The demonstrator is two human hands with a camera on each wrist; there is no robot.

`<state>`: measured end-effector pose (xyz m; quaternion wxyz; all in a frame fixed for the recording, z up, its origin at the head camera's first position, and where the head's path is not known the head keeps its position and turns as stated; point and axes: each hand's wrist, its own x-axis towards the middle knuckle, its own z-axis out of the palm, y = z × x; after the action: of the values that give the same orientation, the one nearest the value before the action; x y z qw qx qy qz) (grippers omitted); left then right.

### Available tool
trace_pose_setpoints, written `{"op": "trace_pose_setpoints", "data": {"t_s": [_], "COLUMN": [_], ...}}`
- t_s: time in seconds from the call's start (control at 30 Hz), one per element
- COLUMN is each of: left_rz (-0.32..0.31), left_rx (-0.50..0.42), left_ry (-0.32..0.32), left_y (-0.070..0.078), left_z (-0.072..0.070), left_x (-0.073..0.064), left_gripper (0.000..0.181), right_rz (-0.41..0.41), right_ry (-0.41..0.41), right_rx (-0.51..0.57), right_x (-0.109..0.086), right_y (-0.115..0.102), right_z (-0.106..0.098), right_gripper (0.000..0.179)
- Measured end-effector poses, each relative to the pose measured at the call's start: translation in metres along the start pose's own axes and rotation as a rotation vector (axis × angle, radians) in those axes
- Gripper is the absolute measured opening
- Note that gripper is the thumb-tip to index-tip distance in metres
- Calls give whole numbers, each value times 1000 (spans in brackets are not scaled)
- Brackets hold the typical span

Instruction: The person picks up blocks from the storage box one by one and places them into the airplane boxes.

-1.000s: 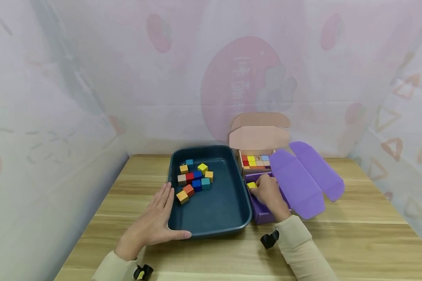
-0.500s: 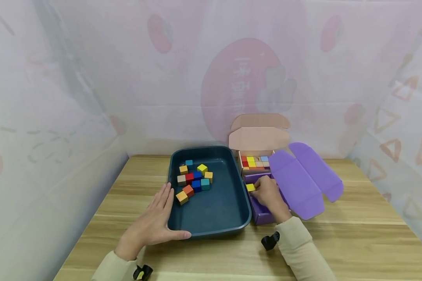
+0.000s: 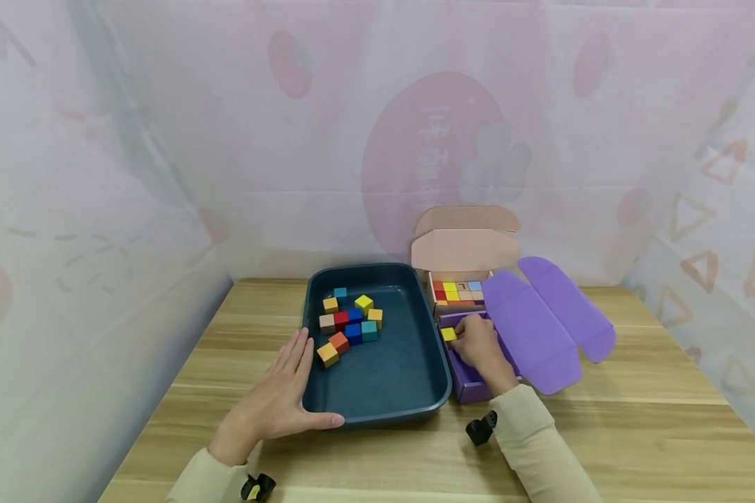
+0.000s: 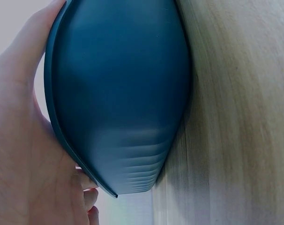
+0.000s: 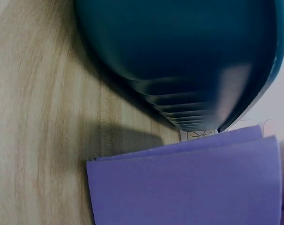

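Note:
My left hand [image 3: 270,398] rests against the left front corner of a dark teal tray [image 3: 409,412], fingers straight along the side rim and thumb on the front rim. Several coloured wooden cubes, including a red-orange cube [image 3: 338,342], lie in the tray's left half. Inside a small open purple box [image 3: 475,391], the curled fingers of my right hand [image 3: 481,346] hold a yellow cube [image 3: 449,334] at the far left corner. Part of the grip is hidden behind the hand. In the right wrist view, the purple wall [image 5: 184,187] covers most of the fingers.
Behind the purple box stands an open pinkish cardboard box [image 3: 464,251] with rows of coloured blocks. The purple lid [image 3: 541,321] spreads out to the right. All stand on a wooden table [image 3: 642,419], with patterned cloth [image 3: 314,175] hanging behind.
The yellow cube in my right fingers has settled from a slight tilt to lying level in the box corner. My left hand stays on the tray.

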<state>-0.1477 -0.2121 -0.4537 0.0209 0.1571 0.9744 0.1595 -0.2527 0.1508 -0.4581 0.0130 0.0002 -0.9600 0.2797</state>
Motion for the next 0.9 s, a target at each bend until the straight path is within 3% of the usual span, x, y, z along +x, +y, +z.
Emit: {"op": "trace_pose_setpoints", "data": {"t_s": [0.2,0.37,0.67,0.9], "left_rz": [6,9,10,12], "left_rx": [-4,-11,-4,1], "left_ry": [1,-6,1,-9], "left_y": [0,0,0,-1], "left_z": [0,-1,-4,-1], "left_x": [0,-1,0,0], "left_gripper": [139,139,139,139], "right_rz": [-8,-33,-152,-247], "right_ry": [-13,-2,3,-49], "right_rx": [7,3,32,60], "right_x": [3,1,-3,7], "right_y": [1,-5,-40,-61], "right_z": [-2,-15,-49,-58], "right_gripper": [13,19,30,32]}}
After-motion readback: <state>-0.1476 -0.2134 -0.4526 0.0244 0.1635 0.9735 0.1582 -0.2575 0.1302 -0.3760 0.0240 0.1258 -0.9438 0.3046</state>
